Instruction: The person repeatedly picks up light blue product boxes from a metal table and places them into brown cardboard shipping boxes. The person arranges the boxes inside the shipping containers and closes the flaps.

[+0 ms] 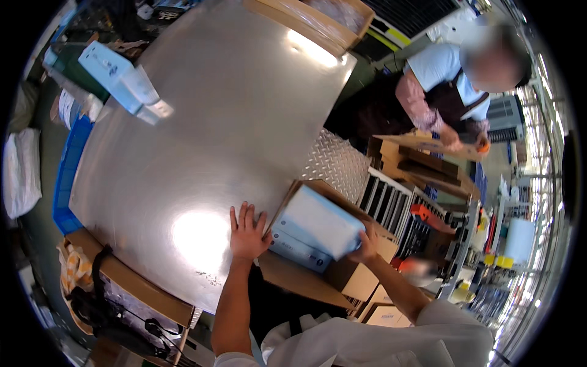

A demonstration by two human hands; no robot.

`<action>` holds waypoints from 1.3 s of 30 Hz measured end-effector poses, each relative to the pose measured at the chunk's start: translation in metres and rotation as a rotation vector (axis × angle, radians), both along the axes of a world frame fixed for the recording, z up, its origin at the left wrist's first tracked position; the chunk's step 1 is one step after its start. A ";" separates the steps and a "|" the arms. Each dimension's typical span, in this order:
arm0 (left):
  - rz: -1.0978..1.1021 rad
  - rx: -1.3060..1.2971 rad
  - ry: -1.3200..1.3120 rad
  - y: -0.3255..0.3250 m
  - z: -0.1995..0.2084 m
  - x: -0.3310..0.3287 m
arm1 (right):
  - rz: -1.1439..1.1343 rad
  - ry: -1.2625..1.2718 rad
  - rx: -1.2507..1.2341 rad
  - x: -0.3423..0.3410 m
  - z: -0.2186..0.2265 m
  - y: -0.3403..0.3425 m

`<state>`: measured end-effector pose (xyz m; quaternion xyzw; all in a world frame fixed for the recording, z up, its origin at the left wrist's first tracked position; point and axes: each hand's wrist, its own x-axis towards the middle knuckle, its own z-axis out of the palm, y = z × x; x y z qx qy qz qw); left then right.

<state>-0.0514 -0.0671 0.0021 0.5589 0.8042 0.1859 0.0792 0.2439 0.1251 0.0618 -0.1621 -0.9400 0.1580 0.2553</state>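
Observation:
An open cardboard carton stands at the right edge of the metal table. My right hand grips the right end of a white and pale-blue box, which lies tilted at the carton's mouth. Just below it, another pale-blue box sits inside the carton. My left hand rests with spread fingers on the tabletop by the carton's left rim, holding nothing. How deep the boxes go in the carton is hidden.
The metal table fills the middle. Pale-blue boxes stand at its far left, near a blue bin. A co-worker holds flat cardboard beyond the roller conveyor. Another carton sits at the far edge.

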 end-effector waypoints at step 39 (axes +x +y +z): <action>1.661 -0.124 -0.052 -0.336 0.071 -0.118 | 0.131 -0.711 -0.937 -0.136 -0.001 -0.071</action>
